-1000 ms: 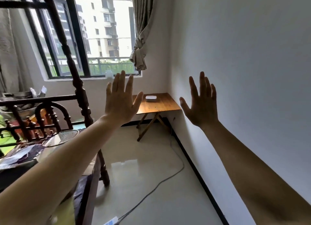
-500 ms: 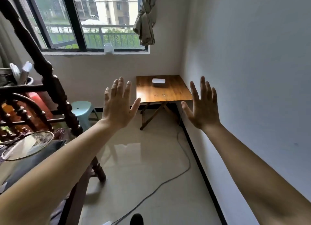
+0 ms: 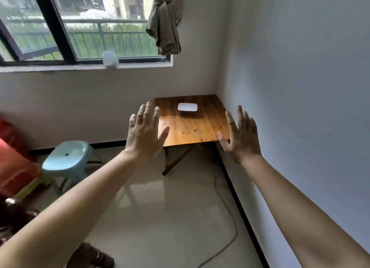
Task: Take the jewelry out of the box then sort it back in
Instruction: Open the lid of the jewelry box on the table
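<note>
A small white box (image 3: 187, 107) with rounded corners lies shut on a wooden folding table (image 3: 192, 127) in the room's corner. No jewelry shows. My left hand (image 3: 144, 134) is raised in front of me, palm forward, fingers spread, holding nothing; it overlaps the table's left edge in the view. My right hand (image 3: 241, 136) is raised the same way at the table's right front corner, empty too. Both hands are well short of the box.
A pale blue plastic stool (image 3: 67, 157) stands left of the table, with red and orange containers (image 3: 14, 159) beyond it. A grey cable (image 3: 228, 213) runs over the glossy floor along the right wall. A knotted curtain (image 3: 167, 21) hangs by the window (image 3: 80, 27).
The view has moved forward and tilted down, so the table and box are closer and larger. The carved bed frame has left the view. Both hands stay raised and spread.
</note>
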